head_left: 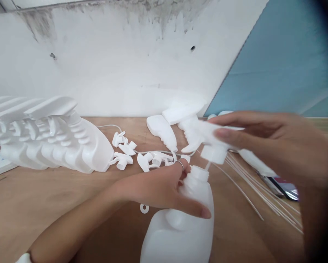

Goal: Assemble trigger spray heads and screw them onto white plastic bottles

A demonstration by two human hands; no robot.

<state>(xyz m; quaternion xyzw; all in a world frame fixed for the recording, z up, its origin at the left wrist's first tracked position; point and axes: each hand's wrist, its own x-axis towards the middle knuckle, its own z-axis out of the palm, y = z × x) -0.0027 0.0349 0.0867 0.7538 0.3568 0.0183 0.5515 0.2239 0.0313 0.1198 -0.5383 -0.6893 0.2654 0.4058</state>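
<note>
A white plastic bottle (180, 237) stands upright at the front, its threaded neck uncapped. Around its shoulder, just below the neck, my left hand (164, 190) is wrapped, thumb lying across the front and a ring on one finger. Up to the right, my right hand (259, 138) grips a white trigger sprayer head (214, 153) by its back, fingers and thumb pinching it. The sprayer's collar hangs above the bottle mouth, apart from it. A thin tube runs down from the collar into the neck opening.
Finished-looking white sprayer housings (89, 146) stand in a row at left. Small white trigger parts (124, 160) lie mid-table, with loose housing pieces (162, 131) behind. Thin white tubes (257, 186) and a phone (286, 188) lie right. A white washer (144, 208) is beside the bottle.
</note>
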